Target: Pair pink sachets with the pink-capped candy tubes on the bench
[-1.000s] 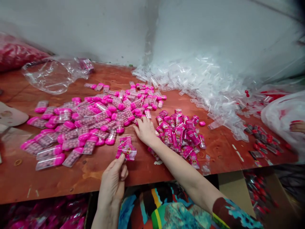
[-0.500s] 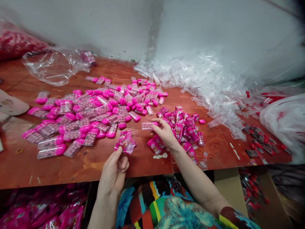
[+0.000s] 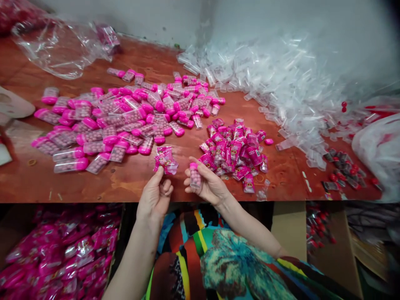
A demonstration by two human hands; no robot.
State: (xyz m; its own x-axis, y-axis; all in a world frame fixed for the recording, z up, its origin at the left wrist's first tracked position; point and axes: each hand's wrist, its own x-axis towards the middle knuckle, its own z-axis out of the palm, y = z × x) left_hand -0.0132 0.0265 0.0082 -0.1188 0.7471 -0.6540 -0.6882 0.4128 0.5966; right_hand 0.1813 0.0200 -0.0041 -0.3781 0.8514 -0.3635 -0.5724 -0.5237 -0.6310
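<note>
My left hand pinches a printed pink plastic wrapper between thumb and fingers, just over the front of the table. In my right hand is a small clear candy tube with pink balls inside and a pink cap pointing up. The two hands are close together but apart. Many like tubes lie heaped to the left, beyond my left hand. Beyond my right hand sits a pile of small printed pink packets.
Empty clear tubes are heaped against the wall. A clear plastic bag lies at back left. Small red-capped items and a white bag stand right. Below the table's front edge, a box holds filled pink packets.
My right hand has drawn the tube nearer to me and left, turning it from lying level to upright, cap up. My left hand still pinches the wrapper. The view has tilted down.
</note>
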